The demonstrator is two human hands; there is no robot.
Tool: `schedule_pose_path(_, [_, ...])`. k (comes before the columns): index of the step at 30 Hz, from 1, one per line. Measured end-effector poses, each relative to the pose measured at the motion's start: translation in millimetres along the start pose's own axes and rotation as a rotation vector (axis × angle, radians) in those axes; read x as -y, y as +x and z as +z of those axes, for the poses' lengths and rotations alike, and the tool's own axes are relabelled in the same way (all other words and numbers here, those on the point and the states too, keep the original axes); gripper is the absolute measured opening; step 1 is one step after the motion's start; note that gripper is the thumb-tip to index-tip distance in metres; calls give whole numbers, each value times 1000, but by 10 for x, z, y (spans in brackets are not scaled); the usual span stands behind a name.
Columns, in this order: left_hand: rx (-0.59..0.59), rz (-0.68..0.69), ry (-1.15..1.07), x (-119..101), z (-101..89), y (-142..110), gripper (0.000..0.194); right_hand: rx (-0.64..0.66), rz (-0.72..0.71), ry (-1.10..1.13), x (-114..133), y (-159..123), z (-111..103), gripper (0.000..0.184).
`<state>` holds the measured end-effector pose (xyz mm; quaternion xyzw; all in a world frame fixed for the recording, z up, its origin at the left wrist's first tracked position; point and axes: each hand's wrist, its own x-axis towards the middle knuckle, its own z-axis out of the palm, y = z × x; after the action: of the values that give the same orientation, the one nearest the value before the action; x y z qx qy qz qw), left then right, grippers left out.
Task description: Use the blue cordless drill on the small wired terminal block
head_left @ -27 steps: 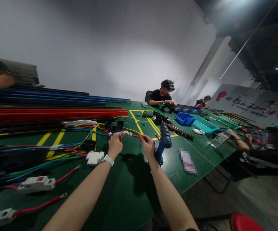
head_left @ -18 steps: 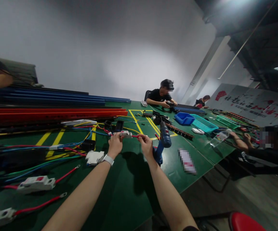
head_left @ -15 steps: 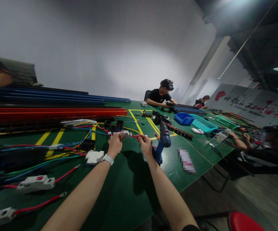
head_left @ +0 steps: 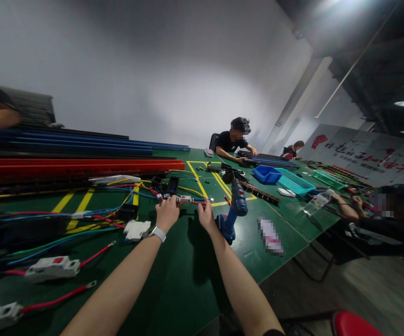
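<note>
My left hand [head_left: 167, 212], with a watch on its wrist, is closed on a small white circuit breaker [head_left: 184, 199] low over the green table [head_left: 173, 280]. My right hand [head_left: 205, 215] is closed on the red wire [head_left: 197, 202] that runs from the breaker's right end. The two hands are close together near the table top. A blue cordless screwdriver [head_left: 235, 210] stands just right of my right hand.
Loose white breakers [head_left: 53, 267] with red wires lie at the left, among blue, green and yellow wires. Long red and blue rails [head_left: 82, 165] lie at the back left. Blue and teal bins [head_left: 280, 178] sit far right. Other people work around the table.
Both hands have come down toward the table with the breaker and wire, and my right hand has drawn in closer to the left.
</note>
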<state>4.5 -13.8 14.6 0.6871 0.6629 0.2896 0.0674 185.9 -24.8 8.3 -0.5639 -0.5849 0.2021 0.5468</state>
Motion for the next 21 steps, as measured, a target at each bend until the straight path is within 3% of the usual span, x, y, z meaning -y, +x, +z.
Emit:
schedule_pose_path(4, [-8,15,38,-17,-37,-12,28,-6,36,-53,223,-209,-177,51])
schedule_pose_path(6, [-10,17,50,-18,-53,-12,28,86,25,6,365,-413,-379,45])
schedule_pose_path(8, [-2,20,55,-15,-61,-10,26,97,40,74,464,-644,-643,32])
schedule_pose_path(10, [14,26,55,-12,-62,-8,25,-162,54,28,484,-828,-927,26])
schedule_pose_path(12, [33,32,58,-11,-62,-9,26,-484,77,-39,438,-896,-1174,31])
schedule_pose_path(13, [40,31,62,-12,-65,-12,26,-532,100,-43,404,-878,-1266,40])
schedule_pose_path(16, [68,16,77,-22,-85,-21,27,-382,155,84,339,-667,-1392,65])
schedule_pose_path(19, [113,-9,101,-37,-113,-23,29,-120,185,193,396,-385,-1349,61])
schedule_pose_path(21, [135,-19,117,-46,-121,-20,30,-30,184,196,475,-238,-1287,55])
